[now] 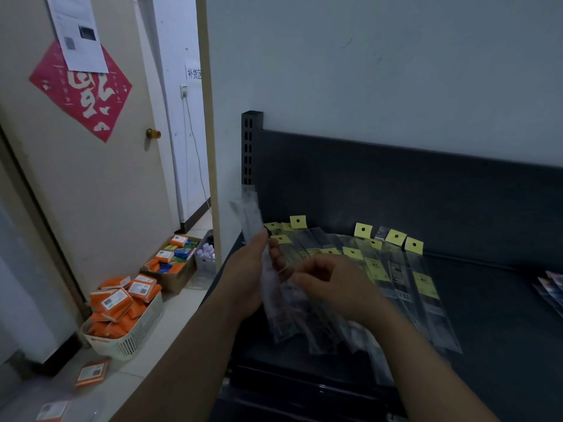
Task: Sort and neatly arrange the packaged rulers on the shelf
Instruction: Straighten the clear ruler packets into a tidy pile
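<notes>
The person's left hand (243, 275) is wrapped round a held bundle of ruler packs (254, 214), clear sleeves standing tilted with their tops up near the slotted upright post (251, 141) and their lower ends trailing down toward the shelf deck (502, 315). Holding them nearly upright probably lets the edges be squared against each other before they are laid down. The right hand (335, 284) has its fingers curled in close and seems to pinch the edge of one sleeve in that bundle, as if to peel it off or tuck it in; blur makes the exact grip hard to read. The remaining yellow-tagged ruler packs (396, 269) lie fanned and overlapping on the shelf deck, their hang tags toward the dark back panel (396, 184), so the sorting looks only partly done. Open deck shows to the right of the fan, before a few other packets (551, 287) at the far right edge; that stretch seems the likeliest room for a tidy row. On the left the shelf ends at the post, with a white basket of orange boxes (128, 339) on the floor below, so a loose sleeve could slip off that side.
</notes>
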A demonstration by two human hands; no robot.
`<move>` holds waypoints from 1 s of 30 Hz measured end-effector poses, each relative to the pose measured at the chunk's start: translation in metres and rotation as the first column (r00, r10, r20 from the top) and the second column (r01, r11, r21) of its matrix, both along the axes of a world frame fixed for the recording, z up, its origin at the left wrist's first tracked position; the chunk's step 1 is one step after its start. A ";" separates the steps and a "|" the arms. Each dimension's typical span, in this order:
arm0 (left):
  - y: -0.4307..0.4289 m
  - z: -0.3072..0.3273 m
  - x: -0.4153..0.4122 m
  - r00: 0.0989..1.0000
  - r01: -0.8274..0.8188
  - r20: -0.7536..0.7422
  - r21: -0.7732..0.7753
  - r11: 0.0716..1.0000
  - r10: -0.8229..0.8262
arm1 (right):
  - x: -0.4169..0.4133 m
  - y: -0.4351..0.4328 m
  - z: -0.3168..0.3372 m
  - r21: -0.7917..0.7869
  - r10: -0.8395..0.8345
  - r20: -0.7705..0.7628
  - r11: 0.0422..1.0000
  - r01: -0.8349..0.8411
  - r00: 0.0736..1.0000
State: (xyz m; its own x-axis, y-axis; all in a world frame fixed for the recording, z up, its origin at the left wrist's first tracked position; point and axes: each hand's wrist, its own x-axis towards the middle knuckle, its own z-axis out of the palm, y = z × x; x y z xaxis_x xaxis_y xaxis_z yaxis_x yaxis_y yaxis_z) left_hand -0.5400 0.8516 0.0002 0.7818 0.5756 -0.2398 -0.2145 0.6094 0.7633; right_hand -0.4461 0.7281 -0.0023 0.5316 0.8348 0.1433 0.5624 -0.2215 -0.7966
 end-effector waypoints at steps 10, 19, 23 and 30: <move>0.017 -0.011 -0.011 0.992 0.049 -0.117 -0.047 0.998 -0.054 | 0.020 0.004 -0.017 -0.392 -0.028 0.402 0.898 0.200 0.915; 0.019 -0.018 -0.013 0.991 0.100 -0.081 -0.076 0.992 -0.106 | 0.015 0.011 -0.012 -0.207 -0.184 0.329 0.943 0.260 0.926; 0.017 -0.018 -0.014 0.992 0.092 -0.080 -0.077 0.993 -0.098 | 0.019 0.009 -0.012 -0.090 -0.333 0.287 0.924 0.371 0.898; 0.019 -0.021 -0.012 0.994 0.068 -0.082 -0.065 0.996 -0.074 | 0.031 0.002 -0.013 -0.028 -0.430 0.178 0.897 0.442 0.885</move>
State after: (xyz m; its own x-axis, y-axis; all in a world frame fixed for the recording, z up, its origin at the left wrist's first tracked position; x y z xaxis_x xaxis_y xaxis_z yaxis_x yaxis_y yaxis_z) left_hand -0.5522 0.8710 -0.0212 0.7958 0.5015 -0.3395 -0.1059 0.6672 0.7373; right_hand -0.4152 0.7306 -0.0157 0.8179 0.5347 0.2124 0.5176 -0.5228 -0.6773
